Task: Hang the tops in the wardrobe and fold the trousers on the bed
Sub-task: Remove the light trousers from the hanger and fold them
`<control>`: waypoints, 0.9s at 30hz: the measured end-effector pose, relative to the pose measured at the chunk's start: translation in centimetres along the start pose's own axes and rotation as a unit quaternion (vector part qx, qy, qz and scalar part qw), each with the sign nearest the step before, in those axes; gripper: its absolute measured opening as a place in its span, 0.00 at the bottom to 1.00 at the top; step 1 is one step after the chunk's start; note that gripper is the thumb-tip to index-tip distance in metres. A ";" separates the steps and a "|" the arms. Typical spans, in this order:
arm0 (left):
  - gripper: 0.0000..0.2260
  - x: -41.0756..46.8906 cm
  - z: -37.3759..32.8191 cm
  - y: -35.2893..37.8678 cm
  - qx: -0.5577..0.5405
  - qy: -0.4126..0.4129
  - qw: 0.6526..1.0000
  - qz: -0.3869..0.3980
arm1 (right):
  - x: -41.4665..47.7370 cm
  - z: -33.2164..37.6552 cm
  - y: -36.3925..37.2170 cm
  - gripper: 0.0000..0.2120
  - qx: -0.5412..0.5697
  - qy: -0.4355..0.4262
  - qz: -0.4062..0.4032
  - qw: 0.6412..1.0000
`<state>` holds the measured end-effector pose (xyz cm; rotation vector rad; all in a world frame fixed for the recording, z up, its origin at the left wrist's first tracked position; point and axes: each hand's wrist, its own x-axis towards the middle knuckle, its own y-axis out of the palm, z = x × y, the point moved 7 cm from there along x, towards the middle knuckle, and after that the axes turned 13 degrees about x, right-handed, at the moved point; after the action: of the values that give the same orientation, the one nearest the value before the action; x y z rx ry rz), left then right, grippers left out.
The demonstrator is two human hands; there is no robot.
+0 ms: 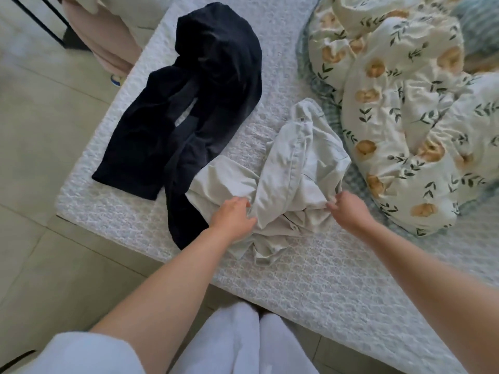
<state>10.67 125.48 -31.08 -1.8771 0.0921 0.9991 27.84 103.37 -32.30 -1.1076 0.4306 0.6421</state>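
My legs (243,344) stand at the bed (310,282). My left hand (233,215) and right hand (348,211) grasp the pale garment (291,163) with curled fingers (241,204); dark trousers (189,103) touch its left, duvet (405,103) right.

We are viewing a bed (297,279) with a white quilted cover. Dark trousers (210,76) are lying crumpled toward its left edge. Pale trousers (291,168) are lying bunched beside them, touching one dark leg. A floral duvet (405,117) is lying heaped at the right.
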 end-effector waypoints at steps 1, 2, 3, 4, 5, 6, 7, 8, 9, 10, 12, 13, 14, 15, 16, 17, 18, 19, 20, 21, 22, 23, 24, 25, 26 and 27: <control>0.21 1.3 -0.6 -0.3 0.000 0.003 1.000 0.002 | 1.0 -0.5 -0.5 0.11 0.007 0.013 -0.009 1.000; 0.21 2.5 -1.4 -0.7 0.001 0.007 1.000 0.001 | 2.1 -0.9 -1.0 0.12 0.020 0.028 -0.015 0.999; 0.22 3.8 -2.2 -1.1 0.001 0.011 1.000 -0.001 | 3.2 -1.4 -1.3 0.13 0.037 0.044 -0.016 0.998; 0.23 5.0 -3.1 -1.5 -0.001 0.014 1.000 -0.002 | 4.3 -1.8 -1.4 0.14 0.051 0.059 -0.016 0.997; 0.24 6.2 -4.0 -1.8 -0.007 0.015 1.000 -0.003 | 5.4 -2.2 -1.5 0.15 0.061 0.073 -0.013 0.995; 0.25 7.4 -4.9 -2.1 -0.014 0.016 1.000 -0.005 | 6.3 -2.5 -1.5 0.15 0.070 0.085 -0.012 0.994; 0.26 8.6 -5.8 -2.3 -0.020 0.016 1.000 -0.007 | 7.4 -2.8 -1.5 0.17 0.082 0.095 -0.013 0.992; 0.27 9.7 -6.6 -2.5 -0.023 0.017 1.000 -0.011 | 8.2 -3.0 -1.4 0.20 0.095 0.102 -0.014 0.990; 0.28 10.8 -7.5 -2.7 -0.021 0.018 0.999 -0.018 | 9.0 -3.1 -1.4 0.24 0.112 0.111 -0.017 0.987; 0.29 11.8 -8.3 -2.9 -0.015 0.018 0.999 -0.024 | 9.6 -3.2 -1.5 0.28 0.133 0.122 -0.021 0.983; 0.35 13.6 -9.8 -3.0 -0.003 0.008 1.000 -0.023 | 11.1 -3.9 -1.1 0.34 0.190 0.144 -0.017 0.971; 0.38 14.4 -10.3 -2.7 0.001 -0.007 1.000 -0.016 | 11.8 -4.2 -0.7 0.36 0.218 0.153 -0.009 0.964; 0.42 15.1 -10.6 -2.3 0.003 -0.026 1.000 -0.006 | 12.1 -4.5 -0.2 0.37 0.245 0.160 -0.001 0.956; 0.45 15.6 -10.8 -1.8 0.003 -0.046 0.999 0.005 | 12.4 -4.8 0.3 0.38 0.273 0.169 0.008 0.947; 0.47 16.1 -10.9 -1.2 0.004 -0.062 0.998 0.016 | 12.5 -5.0 0.9 0.40 0.307 0.179 0.015 0.935; 0.49 16.4 -11.0 -0.6 0.009 -0.076 0.997 0.024 | 12.5 -5.1 1.4 0.41 0.343 0.188 0.018 0.920; 0.49 16.9 -10.9 0.0 0.011 -0.084 0.996 0.029 | 12.5 -5.2 1.9 0.42 0.381 0.195 0.019 0.904; 0.48 17.2 -10.7 0.5 0.007 -0.089 0.996 0.032 | 12.5 -5.1 2.3 0.42 0.418 0.202 0.019 0.886; 0.46 17.4 -10.6 0.8 -0.005 -0.089 0.995 0.034 | 12.6 -5.2 2.7 0.42 0.452 0.210 0.023 0.867; 0.41 17.7 -10.4 1.0 -0.024 -0.081 0.996 0.037 | 12.8 -5.1 3.2 0.42 0.485 0.219 0.028 0.846; 0.35 17.9 -10.4 1.0 -0.043 -0.067 0.996 0.042 | 12.8 -5.1 3.6 0.41 0.518 0.228 0.033 0.824; 0.30 18.1 -10.3 1.1 -0.062 -0.050 0.996 0.048 | 13.0 -5.0 3.9 0.39 0.549 0.233 0.034 0.802; 0.25 18.0 -10.1 0.9 -0.079 -0.037 0.995 0.049 | 13.0 -4.8 3.9 0.36 0.572 0.235 0.030 0.785; 0.20 18.1 -9.6 0.6 -0.099 -0.034 0.994 0.044 | 12.9 -4.7 3.8 0.34 0.584 0.234 0.024 0.777; 0.16 18.1 -8.8 0.2 -0.126 -0.044 0.990 0.038 | 12.8 -4.7 3.6 0.32 0.589 0.233 0.017 0.774; 0.13 18.1 -7.9 -0.1 -0.162 -0.063 0.984 0.031 | 12.7 -4.8 3.3 0.31 0.594 0.230 0.014 0.771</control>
<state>27.34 125.56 -41.59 -2.1075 -0.0938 1.2328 35.04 103.27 -44.24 0.0053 1.0854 0.0088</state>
